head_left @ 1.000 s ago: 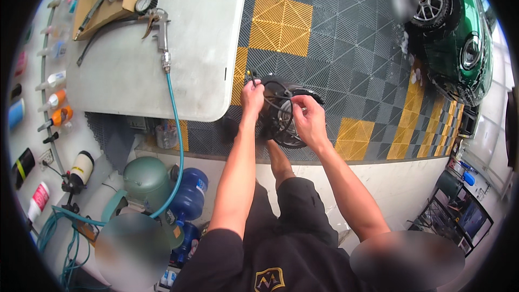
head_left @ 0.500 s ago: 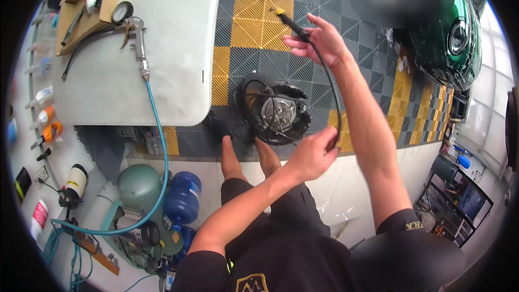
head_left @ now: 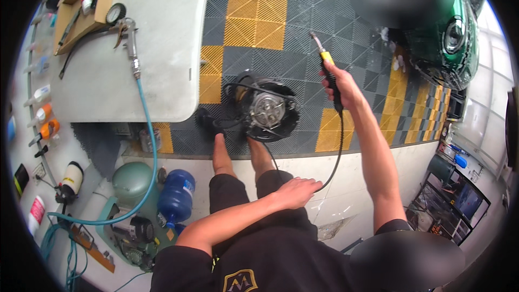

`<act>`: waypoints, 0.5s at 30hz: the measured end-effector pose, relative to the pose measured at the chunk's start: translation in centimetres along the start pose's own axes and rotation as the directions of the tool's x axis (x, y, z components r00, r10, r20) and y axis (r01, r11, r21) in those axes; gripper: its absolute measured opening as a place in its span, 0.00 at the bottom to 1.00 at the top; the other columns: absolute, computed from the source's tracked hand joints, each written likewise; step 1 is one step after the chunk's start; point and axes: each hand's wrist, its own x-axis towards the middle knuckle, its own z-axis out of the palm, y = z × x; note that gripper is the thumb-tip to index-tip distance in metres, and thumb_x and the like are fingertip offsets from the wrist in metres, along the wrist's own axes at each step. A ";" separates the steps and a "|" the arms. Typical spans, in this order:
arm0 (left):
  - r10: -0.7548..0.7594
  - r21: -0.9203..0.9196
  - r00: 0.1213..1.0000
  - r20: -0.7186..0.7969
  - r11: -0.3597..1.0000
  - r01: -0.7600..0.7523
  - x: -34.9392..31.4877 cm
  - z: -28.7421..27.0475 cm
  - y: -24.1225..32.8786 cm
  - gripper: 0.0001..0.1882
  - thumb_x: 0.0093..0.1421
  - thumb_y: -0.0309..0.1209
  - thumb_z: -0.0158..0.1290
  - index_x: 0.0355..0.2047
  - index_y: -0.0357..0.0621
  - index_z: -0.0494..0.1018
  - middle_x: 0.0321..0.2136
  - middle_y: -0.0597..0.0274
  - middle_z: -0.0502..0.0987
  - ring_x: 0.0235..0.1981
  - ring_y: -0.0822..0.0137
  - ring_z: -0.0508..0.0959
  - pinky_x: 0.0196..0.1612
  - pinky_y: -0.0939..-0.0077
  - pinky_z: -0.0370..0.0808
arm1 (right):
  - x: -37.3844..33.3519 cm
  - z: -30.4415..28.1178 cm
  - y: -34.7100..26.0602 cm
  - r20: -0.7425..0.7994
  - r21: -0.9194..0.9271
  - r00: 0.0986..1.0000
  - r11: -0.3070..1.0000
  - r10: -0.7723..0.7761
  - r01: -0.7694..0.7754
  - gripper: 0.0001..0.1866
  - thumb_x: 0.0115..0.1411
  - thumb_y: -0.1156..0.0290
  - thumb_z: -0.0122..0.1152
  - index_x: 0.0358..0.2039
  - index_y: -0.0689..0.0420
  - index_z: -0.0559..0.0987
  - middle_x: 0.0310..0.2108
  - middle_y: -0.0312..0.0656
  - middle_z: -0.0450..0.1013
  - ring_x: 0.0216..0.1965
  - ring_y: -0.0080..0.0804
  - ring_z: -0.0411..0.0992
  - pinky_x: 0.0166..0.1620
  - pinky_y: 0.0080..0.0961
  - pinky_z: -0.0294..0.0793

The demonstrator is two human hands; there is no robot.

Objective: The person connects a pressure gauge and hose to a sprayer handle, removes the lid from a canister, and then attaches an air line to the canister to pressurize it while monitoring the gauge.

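My right hand [head_left: 344,87] is closed around the black grip of a wand [head_left: 325,55] with a yellow collar and a thin metal tip. The tip points up and slightly left, over the tiled floor. A black hose [head_left: 341,140] runs from the grip's lower end down to my left hand [head_left: 300,192]. That hand is closed on the hose in front of my shorts. Before my feet stands a round black machine [head_left: 268,111] with a metal plate on top. Black hose or cable lies coiled on it, and a line trails from it toward my left hand.
A pale table [head_left: 162,48] on the left holds an air gun with gauge [head_left: 131,48] and a cardboard box [head_left: 81,8]. Below it stand a green compressor [head_left: 132,181] and a blue water bottle [head_left: 177,197]. A green car [head_left: 459,54] is at far right.
My right hand has moved down and right, going from loosely open fingers to a firm grip on the wand. My left hand has moved down and slightly left with the hose.
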 end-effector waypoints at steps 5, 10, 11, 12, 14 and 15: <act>0.033 0.016 0.998 0.055 0.999 -0.034 -0.3 0.6 0.0 0.15 0.62 0.29 0.54 0.48 0.40 0.68 0.40 0.51 0.75 0.44 0.46 0.78 0.47 0.51 0.73 | -0.6 -1.1 1.1 0.067 0.197 0.997 0.979 0.041 -0.054 0.19 0.70 0.50 0.55 0.34 0.55 0.74 0.20 0.31 0.68 0.16 0.19 0.63 0.18 0.20 0.61; 0.054 0.023 0.998 0.015 0.998 -0.054 -1.4 1.3 -0.5 0.15 0.63 0.29 0.53 0.49 0.39 0.69 0.41 0.51 0.76 0.44 0.46 0.78 0.47 0.51 0.74 | -1.8 -0.5 1.2 0.098 0.142 0.991 0.985 0.086 -0.100 0.22 0.70 0.47 0.52 0.33 0.55 0.74 0.20 0.30 0.67 0.17 0.21 0.64 0.18 0.21 0.62; 0.066 0.012 0.998 -0.003 0.998 -0.066 -1.8 1.4 -0.5 0.16 0.63 0.30 0.53 0.50 0.39 0.69 0.41 0.51 0.76 0.44 0.46 0.78 0.47 0.52 0.74 | -2.4 0.2 0.9 0.053 0.126 0.991 0.984 0.121 -0.127 0.23 0.70 0.46 0.51 0.34 0.55 0.74 0.20 0.30 0.67 0.17 0.21 0.64 0.19 0.21 0.63; 0.069 0.009 0.997 -0.035 0.998 -0.069 -2.1 1.3 -0.4 0.17 0.63 0.30 0.53 0.51 0.39 0.69 0.42 0.52 0.76 0.45 0.46 0.78 0.48 0.52 0.74 | -3.4 0.8 0.3 0.173 0.182 0.982 0.978 0.072 -0.104 0.24 0.70 0.45 0.50 0.35 0.56 0.74 0.21 0.31 0.67 0.17 0.22 0.64 0.19 0.22 0.65; 0.023 -0.027 0.996 -0.082 0.999 -0.025 -3.1 0.6 -0.2 0.20 0.65 0.33 0.52 0.55 0.41 0.68 0.41 0.53 0.77 0.44 0.48 0.79 0.47 0.57 0.75 | -5.6 2.5 -1.5 0.264 0.255 0.964 0.963 0.017 -0.087 0.26 0.70 0.43 0.48 0.39 0.57 0.74 0.23 0.32 0.67 0.20 0.24 0.66 0.21 0.23 0.69; -0.046 -0.106 0.989 -0.138 0.994 0.032 -3.9 -0.1 -0.2 0.20 0.65 0.34 0.53 0.55 0.42 0.68 0.40 0.53 0.78 0.43 0.49 0.79 0.46 0.58 0.75 | -6.4 3.8 -2.5 0.356 0.319 0.933 0.945 -0.052 -0.069 0.25 0.71 0.45 0.48 0.42 0.59 0.73 0.26 0.33 0.68 0.21 0.24 0.67 0.21 0.24 0.70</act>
